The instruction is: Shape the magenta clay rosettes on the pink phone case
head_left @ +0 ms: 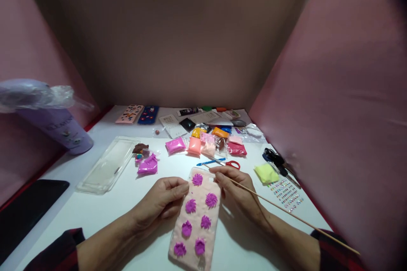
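A phone case [197, 233] coated in pale pink clay stands tilted toward me, dotted with several purple, ridged clay flowers. Its left edge is pinched by my left hand [167, 197], thumb on the front. My right hand [239, 190] is at the upper right edge of the case. Between its thumb and fingers runs a long thin wooden stick [292, 215], the tip near the top of the case and the far end reaching over my right forearm. Just beyond the case lie a blue modelling tool [211, 162] and red-handled scissors [233, 164].
Several clay packets [194, 146] sit mid-table. Left are an opened purple packet [148, 165], a clear plastic case [108, 165], a black phone-like slab [34, 199] and a lilac tumbler [60, 131]. Right are a yellow clay packet [266, 173] and a gem sticker sheet [288, 194]. Decorated cases [129, 114] lie behind.
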A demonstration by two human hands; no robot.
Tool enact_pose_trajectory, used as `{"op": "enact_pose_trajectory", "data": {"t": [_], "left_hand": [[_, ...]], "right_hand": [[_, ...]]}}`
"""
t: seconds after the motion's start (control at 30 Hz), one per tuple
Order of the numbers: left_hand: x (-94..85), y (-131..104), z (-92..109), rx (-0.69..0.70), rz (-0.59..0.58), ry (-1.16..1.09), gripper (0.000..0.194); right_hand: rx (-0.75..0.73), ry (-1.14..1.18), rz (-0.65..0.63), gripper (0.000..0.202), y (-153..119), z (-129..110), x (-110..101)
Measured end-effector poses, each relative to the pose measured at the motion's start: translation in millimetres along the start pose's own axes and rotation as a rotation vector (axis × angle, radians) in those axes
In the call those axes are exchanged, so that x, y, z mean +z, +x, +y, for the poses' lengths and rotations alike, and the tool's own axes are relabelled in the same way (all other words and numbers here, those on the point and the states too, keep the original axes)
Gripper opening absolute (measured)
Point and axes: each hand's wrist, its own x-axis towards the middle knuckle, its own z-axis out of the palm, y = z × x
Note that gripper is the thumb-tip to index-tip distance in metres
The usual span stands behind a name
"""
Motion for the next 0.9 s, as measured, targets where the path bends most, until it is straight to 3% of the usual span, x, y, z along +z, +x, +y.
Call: {"op": "enact_pose_trajectory", "data": {"t": [0.9], "left_hand": [[3.7,-3.4,1.8,0.005,-0.008,0.015,0.023]], "right_hand": [[-0.098,-0.07,0.061,0.029,0.3,-11.2,2.3]]}}
